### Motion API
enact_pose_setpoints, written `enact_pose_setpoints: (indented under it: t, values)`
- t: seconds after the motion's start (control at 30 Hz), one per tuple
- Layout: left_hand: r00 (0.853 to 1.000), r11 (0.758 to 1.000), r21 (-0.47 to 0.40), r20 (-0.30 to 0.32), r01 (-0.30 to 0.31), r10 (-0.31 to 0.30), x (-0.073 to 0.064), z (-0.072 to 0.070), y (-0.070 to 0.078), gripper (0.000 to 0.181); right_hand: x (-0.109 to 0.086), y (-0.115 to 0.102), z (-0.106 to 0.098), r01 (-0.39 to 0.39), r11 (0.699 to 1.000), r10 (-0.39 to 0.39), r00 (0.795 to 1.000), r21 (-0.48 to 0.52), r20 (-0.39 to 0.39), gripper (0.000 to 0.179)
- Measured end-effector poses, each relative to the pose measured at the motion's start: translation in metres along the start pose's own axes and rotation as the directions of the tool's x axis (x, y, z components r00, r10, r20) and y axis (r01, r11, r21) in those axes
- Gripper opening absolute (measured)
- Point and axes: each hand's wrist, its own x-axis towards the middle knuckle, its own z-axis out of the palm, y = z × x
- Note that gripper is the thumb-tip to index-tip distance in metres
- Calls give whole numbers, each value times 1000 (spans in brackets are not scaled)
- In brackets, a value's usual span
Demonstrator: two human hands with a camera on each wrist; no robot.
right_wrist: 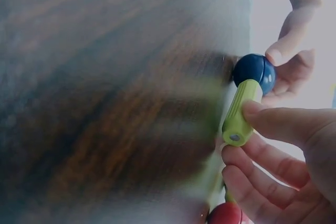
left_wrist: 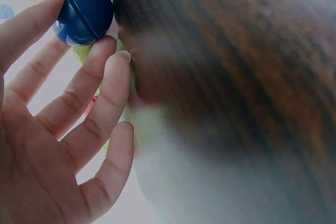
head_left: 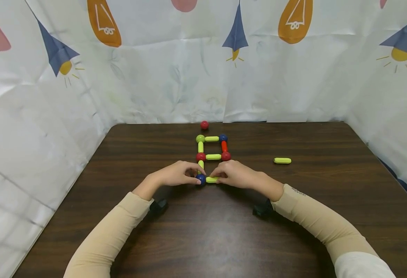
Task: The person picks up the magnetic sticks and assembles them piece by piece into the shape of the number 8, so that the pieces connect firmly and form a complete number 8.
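Note:
A flat figure of balls and rods lies on the dark table. Its upper part is a square with a green ball (head_left: 200, 138), a blue ball (head_left: 223, 138), two red balls (head_left: 225, 156), yellow-green rods and one red rod (head_left: 224, 146). From the left red ball a yellow-green rod runs down to a nearer blue ball (left_wrist: 84, 14). My left hand (head_left: 177, 173) pinches that blue ball between thumb and fingers. With thumb and fingers, my right hand (head_left: 236, 174) pinches a yellow-green rod (right_wrist: 244, 111), whose far end meets the same blue ball; its near end is bare.
A loose red ball (head_left: 204, 125) sits near the table's back edge. To the right lies a single yellow-green rod (head_left: 282, 160). A white printed cloth (head_left: 182, 85) hangs behind the dark wooden table (head_left: 203, 239) and along its sides.

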Motion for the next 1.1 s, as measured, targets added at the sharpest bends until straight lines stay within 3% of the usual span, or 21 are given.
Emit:
enact_pose_setpoints:
  t: [0.63,0.9,1.1]
  values:
    - [999,999,19,14,37,-37,1,-2,4,34,-5,5,-5,-5,1000,5,1000,-24,18,25]
    - [999,999,33,8,35,-36,0,-1,7,33,-13,14,-24,-27,1000,27,1000,-10,-8,27]
    - [1000,999,40,8,30,-30,-1,-2,8,34,-10,24,-42,-63,998,62,995,-16,-76,24]
